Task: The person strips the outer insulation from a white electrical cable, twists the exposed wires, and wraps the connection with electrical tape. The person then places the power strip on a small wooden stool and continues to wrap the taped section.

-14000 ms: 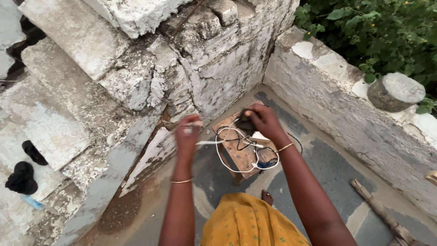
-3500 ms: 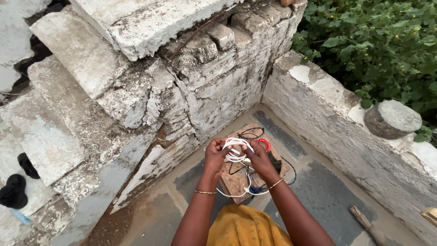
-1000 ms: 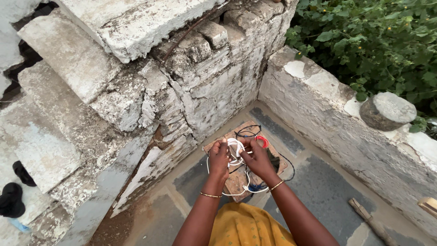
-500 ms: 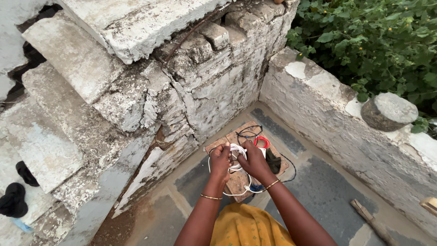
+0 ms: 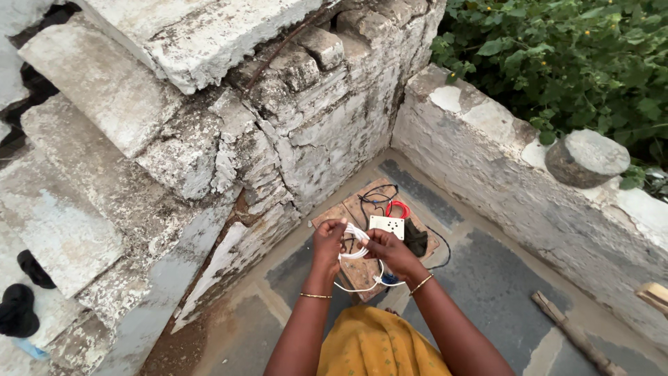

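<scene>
My left hand [image 5: 328,240] and my right hand [image 5: 385,248] are both closed on a coil of white cable [image 5: 356,251] held between them, with loose loops hanging below. Just beyond my hands a wooden board [image 5: 362,268] lies on the floor. On it sit a white socket box [image 5: 387,226], a red loop of wire [image 5: 398,207], a tangle of black wire [image 5: 376,197] and a dark object [image 5: 415,240]. Both wrists wear thin bangles. My yellow-clad lap [image 5: 372,345] shows at the bottom.
A crumbling whitewashed brick wall [image 5: 209,139] rises on the left. A low plastered wall [image 5: 529,181] runs along the right, with a round stone [image 5: 586,157] on top and green bushes [image 5: 577,56] behind. A stick [image 5: 574,335] lies on the floor at the right. Black footwear [image 5: 21,299] rests on the far-left ledge.
Over the frames my hands have gathered the loose white cable off the board into a tighter coil. In the last second they shifted only slightly.
</scene>
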